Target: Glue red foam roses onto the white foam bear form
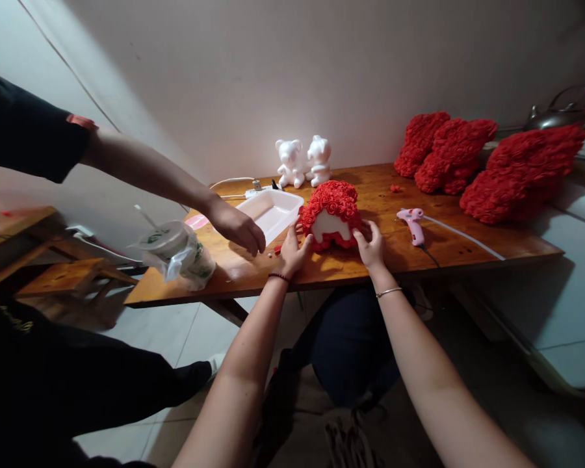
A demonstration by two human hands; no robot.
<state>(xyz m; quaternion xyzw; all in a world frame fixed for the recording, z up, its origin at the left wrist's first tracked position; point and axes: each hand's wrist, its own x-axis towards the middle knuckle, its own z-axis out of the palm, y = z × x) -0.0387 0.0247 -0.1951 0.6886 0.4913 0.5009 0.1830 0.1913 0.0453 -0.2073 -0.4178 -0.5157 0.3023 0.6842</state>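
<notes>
Both my hands grip a foam bear shape partly covered in red foam roses (330, 201), whose white foam underside (329, 225) faces me. My left hand (295, 250) holds its left side and my right hand (369, 244) holds its right side. A pink hot glue gun (412, 225) lies just right of my right hand. Another person's hand (237, 227) reaches in from the left, above a white plastic tray (272, 212), and seems to hold nothing. Two bare white foam bears (290, 162) stand at the back.
The wooden table (380, 201) holds several red rose-covered bears (521, 172) at the right and a plastic cup in a bag (178, 253) at its left corner. A power strip (253, 190) lies by the wall. A seated person's dark-clothed leg (102, 370) occupies the lower left.
</notes>
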